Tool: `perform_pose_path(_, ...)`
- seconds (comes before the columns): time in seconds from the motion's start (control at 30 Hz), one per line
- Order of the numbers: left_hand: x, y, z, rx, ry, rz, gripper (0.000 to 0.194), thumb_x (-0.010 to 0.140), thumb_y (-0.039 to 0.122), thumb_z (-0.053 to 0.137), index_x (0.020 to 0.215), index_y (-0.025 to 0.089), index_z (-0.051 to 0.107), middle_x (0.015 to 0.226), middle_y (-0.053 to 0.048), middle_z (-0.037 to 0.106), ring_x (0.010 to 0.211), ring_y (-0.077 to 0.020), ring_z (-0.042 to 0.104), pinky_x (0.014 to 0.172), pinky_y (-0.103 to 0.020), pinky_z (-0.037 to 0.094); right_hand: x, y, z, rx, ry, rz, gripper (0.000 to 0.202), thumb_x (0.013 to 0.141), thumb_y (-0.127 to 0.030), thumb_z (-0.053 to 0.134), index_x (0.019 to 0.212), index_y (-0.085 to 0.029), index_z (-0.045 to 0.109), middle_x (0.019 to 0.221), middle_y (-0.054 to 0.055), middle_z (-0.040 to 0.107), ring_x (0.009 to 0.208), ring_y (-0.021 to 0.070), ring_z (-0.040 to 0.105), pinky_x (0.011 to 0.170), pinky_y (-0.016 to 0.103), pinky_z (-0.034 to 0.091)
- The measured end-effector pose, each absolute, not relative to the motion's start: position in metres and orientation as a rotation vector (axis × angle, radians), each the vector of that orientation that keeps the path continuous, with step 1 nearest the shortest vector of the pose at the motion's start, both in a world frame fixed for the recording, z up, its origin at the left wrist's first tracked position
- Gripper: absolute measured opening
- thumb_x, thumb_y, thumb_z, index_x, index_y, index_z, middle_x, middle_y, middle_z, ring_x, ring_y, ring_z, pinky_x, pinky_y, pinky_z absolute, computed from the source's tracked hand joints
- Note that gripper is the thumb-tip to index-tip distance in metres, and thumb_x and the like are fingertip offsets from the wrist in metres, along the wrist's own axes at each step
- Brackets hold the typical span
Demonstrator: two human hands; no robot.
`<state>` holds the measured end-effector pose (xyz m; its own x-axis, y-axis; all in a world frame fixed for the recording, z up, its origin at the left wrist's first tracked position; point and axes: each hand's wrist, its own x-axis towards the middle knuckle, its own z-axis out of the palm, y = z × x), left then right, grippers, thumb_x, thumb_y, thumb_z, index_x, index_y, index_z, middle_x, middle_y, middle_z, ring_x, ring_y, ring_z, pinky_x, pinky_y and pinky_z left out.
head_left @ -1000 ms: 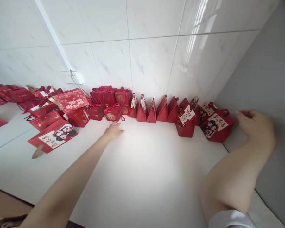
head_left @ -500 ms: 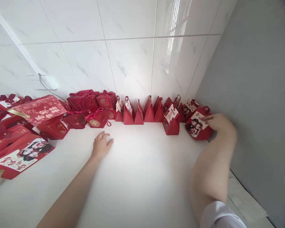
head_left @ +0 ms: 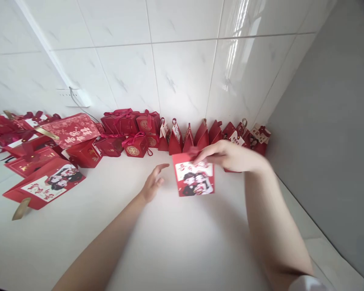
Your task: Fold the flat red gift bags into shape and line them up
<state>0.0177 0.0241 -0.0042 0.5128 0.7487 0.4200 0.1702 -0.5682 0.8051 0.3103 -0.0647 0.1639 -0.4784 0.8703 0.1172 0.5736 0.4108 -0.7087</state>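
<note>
My right hand [head_left: 227, 155] grips a red gift box [head_left: 195, 182] near its top, above the middle of the white table [head_left: 182, 250]. A cartoon couple and red lettering on a white band decorate its front. To the left of that box, my left hand [head_left: 153, 184] is held with fingers apart and nothing in it. It does not touch the box. Behind both hands stands a row of small red peaked boxes [head_left: 202, 135], and my right hand partly hides one with a white tag [head_left: 236, 139].
Red cube boxes with ribbons [head_left: 135, 145] stand left of the row. Farther left, larger red boxes [head_left: 45, 186] lie piled up. A white tiled wall [head_left: 182, 81] rises behind, with a socket and cable [head_left: 74, 97]. A grey panel [head_left: 330, 141] bounds the right side.
My right hand has lifted the couple-printed gift box from the right end of the row and carried it left. My left hand has shifted right towards it. The view has turned slightly left.
</note>
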Motion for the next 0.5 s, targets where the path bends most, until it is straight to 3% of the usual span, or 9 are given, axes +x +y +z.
perform_pose_path(0.07, 0.023, 0.015, -0.005, 1.901, 0.667, 1.028, 0.071, 0.085, 0.064, 0.056, 0.138, 0.019, 0.046, 0.140, -0.014, 0.056, 0.129, -0.0325, 0.054, 0.107, -0.045, 0.046, 0.287, -0.037, 0.146, -1.057, -2.286, 1.016, 0.031, 0.091, -0.025, 0.049, 0.103, -0.031, 0.077, 0.109, -0.005, 0.075, 0.100, 0.0213, 0.069, 0.087, 0.033, 0.054)
perform_pose_path(0.23, 0.026, 0.008, -0.008, 1.672, 0.853, 0.961, 0.059, 0.080, 0.047, 0.073, 0.128, 0.018, 0.056, 0.119, -0.012, 0.070, 0.107, -0.0306, 0.068, 0.090, -0.042, 0.057, 0.266, -0.024, 0.126, -1.175, -2.240, 0.782, 0.022, 0.084, -0.015, 0.051, 0.085, -0.025, 0.071, 0.094, 0.000, 0.074, 0.091, 0.0222, 0.068, 0.079, 0.035, 0.052)
perform_pose_path(0.3, 0.026, 0.010, -0.010, 1.645, 0.841, 0.927, 0.059, 0.077, 0.045, 0.077, 0.125, 0.017, 0.058, 0.116, -0.012, 0.072, 0.107, -0.0309, 0.069, 0.090, -0.043, 0.057, 0.265, -0.030, 0.126, -1.119, -2.144, 0.751, 0.014, 0.084, -0.018, 0.057, 0.094, -0.025, 0.065, 0.100, 0.001, 0.071, 0.093, 0.0217, 0.067, 0.076, 0.034, 0.053)
perform_pose_path(0.4, 0.027, 0.013, -0.009, 1.637, 0.816, 0.882, 0.059, 0.073, 0.042, 0.081, 0.123, 0.017, 0.060, 0.116, -0.011, 0.072, 0.108, -0.0307, 0.069, 0.093, -0.044, 0.057, 0.257, -0.033, 0.126, -0.938, -2.123, 0.725, 0.031, 0.083, -0.020, 0.065, 0.113, -0.027, 0.059, 0.122, 0.004, 0.063, 0.104, 0.0205, 0.064, 0.082, 0.034, 0.054)
perform_pose_path(0.5, 0.028, 0.013, -0.007, 1.614, 0.827, 0.837, 0.056, 0.072, 0.041, 0.081, 0.119, 0.016, 0.062, 0.113, -0.010, 0.074, 0.104, -0.0300, 0.070, 0.091, -0.044, 0.058, 0.249, -0.030, 0.124, -0.868, -2.239, 0.588, 0.016, 0.088, -0.014, 0.059, 0.101, -0.023, 0.063, 0.107, 0.004, 0.066, 0.090, 0.0172, 0.064, 0.077, 0.031, 0.051)
